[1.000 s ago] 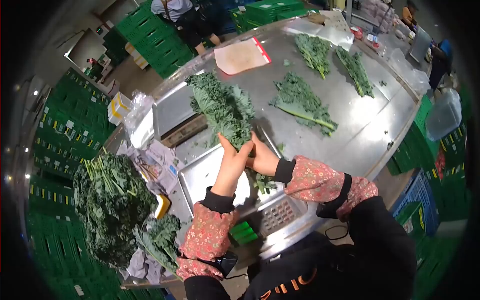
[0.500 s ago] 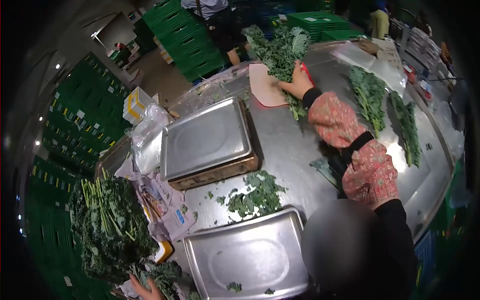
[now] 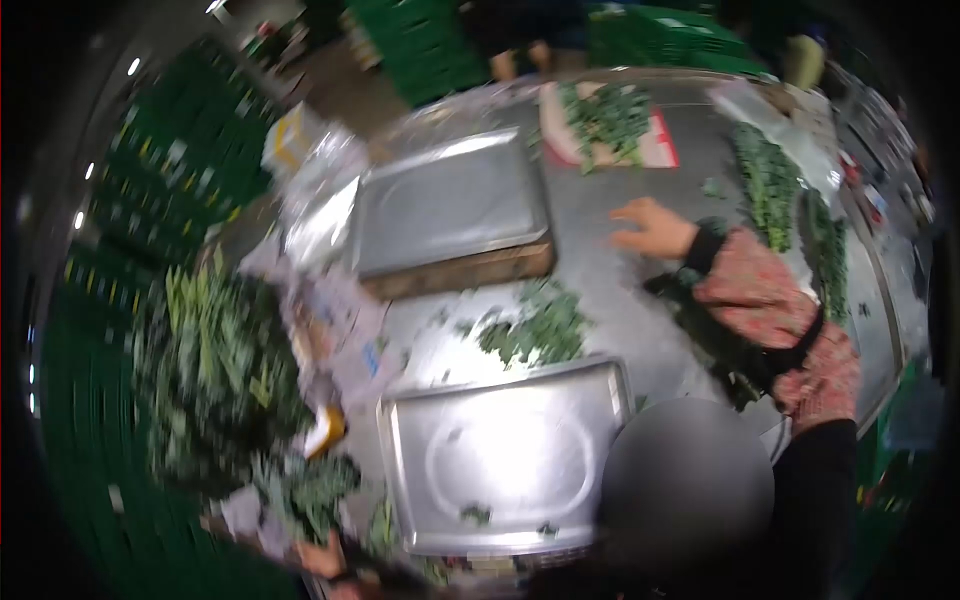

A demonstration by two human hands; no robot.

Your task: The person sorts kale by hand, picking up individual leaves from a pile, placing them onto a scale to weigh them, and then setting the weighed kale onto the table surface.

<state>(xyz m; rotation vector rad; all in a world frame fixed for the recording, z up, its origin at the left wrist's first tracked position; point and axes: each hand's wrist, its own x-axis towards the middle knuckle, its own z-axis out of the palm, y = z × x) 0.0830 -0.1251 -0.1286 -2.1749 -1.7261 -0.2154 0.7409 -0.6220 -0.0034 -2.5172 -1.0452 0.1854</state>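
My right hand point(image 3: 653, 228) hovers over the metal table, fingers apart and holding nothing. Beyond it, a kale bunch point(image 3: 608, 118) lies on the pink-and-red sheet point(image 3: 660, 146). At the lower left, my left hand point(image 3: 322, 556) is beside a small kale bunch point(image 3: 310, 490); blur and the leaves partly hide its fingers. A large kale pile point(image 3: 215, 380) stands above it with pale stems upward. Near my body lies a shiny metal tray point(image 3: 510, 450) with a few leaf scraps. Loose kale pieces point(image 3: 540, 325) are scattered above that tray.
Another metal tray point(image 3: 450, 205) rests upside down or flat on a brown block. More kale leaves point(image 3: 768, 190) lie at the right, near clear plastic point(image 3: 790, 130). Green crates point(image 3: 415, 45) are stacked behind the table and at the left. A person's legs point(image 3: 520, 58) show at the far edge.
My right hand has let go of the kale bunch on the sheet and drawn back toward me. My left hand remains by the small bunch at lower left. The view has shifted.
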